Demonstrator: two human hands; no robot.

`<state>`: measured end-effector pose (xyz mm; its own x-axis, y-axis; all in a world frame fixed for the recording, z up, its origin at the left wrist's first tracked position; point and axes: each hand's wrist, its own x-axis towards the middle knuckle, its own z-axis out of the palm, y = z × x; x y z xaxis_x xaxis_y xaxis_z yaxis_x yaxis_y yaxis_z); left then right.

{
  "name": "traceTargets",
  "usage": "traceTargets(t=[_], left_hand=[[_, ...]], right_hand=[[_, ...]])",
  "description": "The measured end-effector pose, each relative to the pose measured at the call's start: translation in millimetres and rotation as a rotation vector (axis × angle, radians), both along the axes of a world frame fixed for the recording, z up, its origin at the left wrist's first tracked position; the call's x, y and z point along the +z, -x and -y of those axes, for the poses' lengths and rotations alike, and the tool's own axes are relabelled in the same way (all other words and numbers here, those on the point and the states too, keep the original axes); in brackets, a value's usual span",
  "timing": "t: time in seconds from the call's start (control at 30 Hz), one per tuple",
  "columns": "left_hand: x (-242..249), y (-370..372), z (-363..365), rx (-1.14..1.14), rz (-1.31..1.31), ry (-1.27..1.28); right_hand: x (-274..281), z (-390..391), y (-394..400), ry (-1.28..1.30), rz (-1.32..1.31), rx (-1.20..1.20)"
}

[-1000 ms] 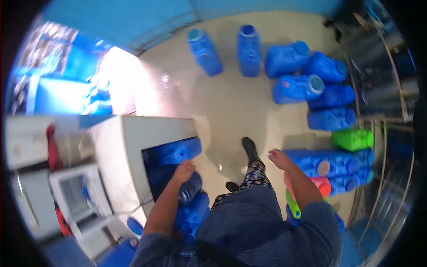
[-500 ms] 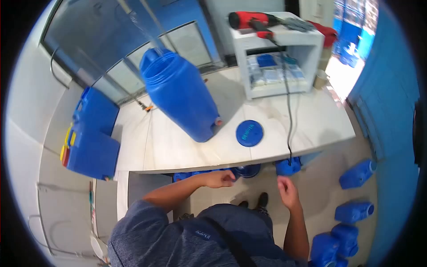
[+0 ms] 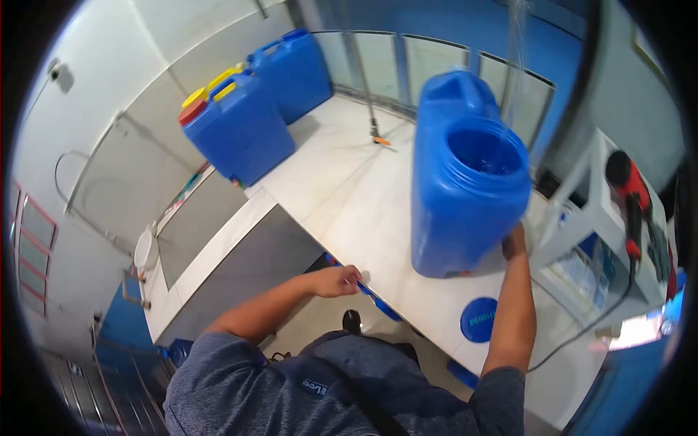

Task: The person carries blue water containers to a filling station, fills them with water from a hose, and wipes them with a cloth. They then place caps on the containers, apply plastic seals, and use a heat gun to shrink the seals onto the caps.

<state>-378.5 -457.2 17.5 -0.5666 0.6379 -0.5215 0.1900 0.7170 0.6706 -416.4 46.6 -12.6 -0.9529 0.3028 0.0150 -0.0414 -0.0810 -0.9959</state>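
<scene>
A large blue jug (image 3: 465,211) stands upright on the white counter (image 3: 349,189), its wide mouth uncapped and a clear stream of water falling into it. My right hand (image 3: 515,243) reaches to the jug's lower right side; its fingers are partly hidden behind the jug. Near the counter's front edge is my left hand (image 3: 337,281), its fingers curled together; what they hold, if anything, is too small to name. A round blue lid (image 3: 478,320) lies flat on the counter beside my right forearm.
Two more blue jugs, one with a red cap (image 3: 240,131) and one behind it (image 3: 294,76), stand at the counter's back left. At the right, a white shelf (image 3: 574,240) carries a red and black tool (image 3: 629,185) with a cable.
The view has turned to the left. My right hand has moved from in front of the counter to the jug's side. My left hand stays near the counter's edge.
</scene>
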Motion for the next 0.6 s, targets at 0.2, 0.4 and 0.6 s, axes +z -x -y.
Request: traceTargets(t=[0.2, 0.4, 0.6], left_hand=[[34.6, 60.0, 100.0, 0.298, -0.171, -0.074], [143.3, 195.2, 179.4, 0.308, -0.636, -0.149], [253.7, 305.9, 231.8, 0.348, -0.656, -0.422]], right_hand=[[-8.7, 12.7, 35.1, 0.032, -0.151, -0.168], [-17.4, 10.2, -23.9, -0.187, -0.004, -0.402], [-23.8, 75.4, -194.2, -0.561, 0.531, -0.372]])
